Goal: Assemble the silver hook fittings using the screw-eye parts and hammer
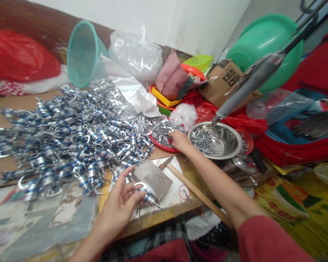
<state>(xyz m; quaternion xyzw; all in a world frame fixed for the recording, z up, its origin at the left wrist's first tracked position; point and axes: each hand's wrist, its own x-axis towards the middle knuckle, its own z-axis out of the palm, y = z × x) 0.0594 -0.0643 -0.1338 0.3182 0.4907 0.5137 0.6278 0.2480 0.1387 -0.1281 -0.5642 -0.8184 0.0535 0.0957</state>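
Hands, two. Left hand: thumb and fingers pinching one hooked fitting, silver with blue bands, held in front of the metal block, its narrow end pointing right. Right hand: fingers drawn together at the small metal parts in the red tray; whether a part is between the tips cannot be told.

Step in hand, as judged: one fitting kept ready while the right hand picks among the small parts. The next move seems to call for a fine pinch that separates a single part, with the left grip steady.

Count:
- Hooked fittings: one in the left hand; the remainder in one large heap across the left of the surface, too tangled to number.
- Red tray: one, its small metal parts past counting.
- Metal bowl: one, right of the tray, holding many loose pins, uncounted.
- Metal block: one, flat, grey, near the surface's front edge.
- Wooden-handled tool: one, lying slantwise beside the block, partly behind the right forearm.
- Mint basket: one, tipped on its side behind the heap.
- Cardboard box: one, behind the bowl.
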